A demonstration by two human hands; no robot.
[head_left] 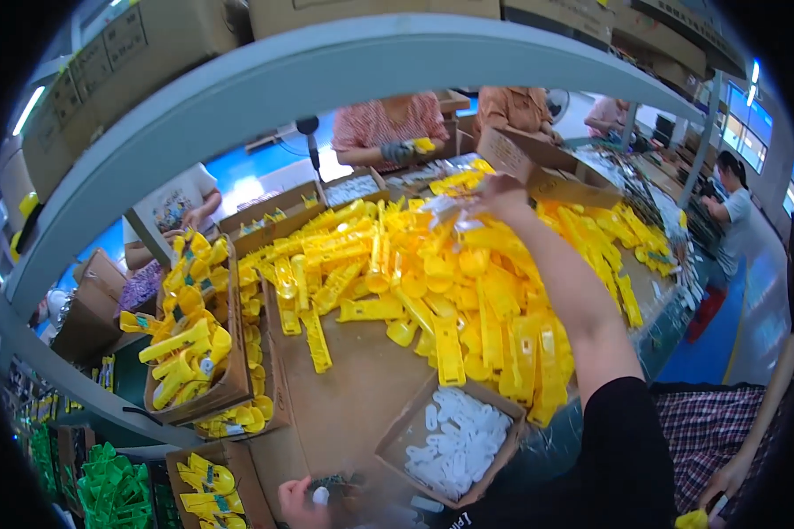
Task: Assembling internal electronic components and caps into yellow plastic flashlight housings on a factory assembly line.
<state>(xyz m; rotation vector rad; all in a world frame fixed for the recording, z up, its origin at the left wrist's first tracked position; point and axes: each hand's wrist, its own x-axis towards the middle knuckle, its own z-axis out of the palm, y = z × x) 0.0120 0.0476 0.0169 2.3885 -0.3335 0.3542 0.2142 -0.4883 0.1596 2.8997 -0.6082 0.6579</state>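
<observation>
My right arm stretches far over a large heap of yellow plastic parts [450,273], long handle-like pieces with rounded ends. At its far side, my right hand [505,194] is beside some whitish, thin pieces [454,214]; its fingers are blurred and partly hidden. Low in the view, my left hand [298,505] is curled at the near edge of the cardboard work surface [344,406]. Next to its fingers is a small white knob [320,495] with dark, wire-like bits; what it grips is unclear. Between my arms stands a shallow cardboard box [397,454] of small white plastic pieces [459,441].
At left, a cardboard box [234,370] overflows with yellow parts. Below it are another box of yellow parts [210,489] and green parts [115,489]. A grey curved frame [370,57] spans overhead. Co-workers sit across the table; another person's hand [728,480] is at lower right.
</observation>
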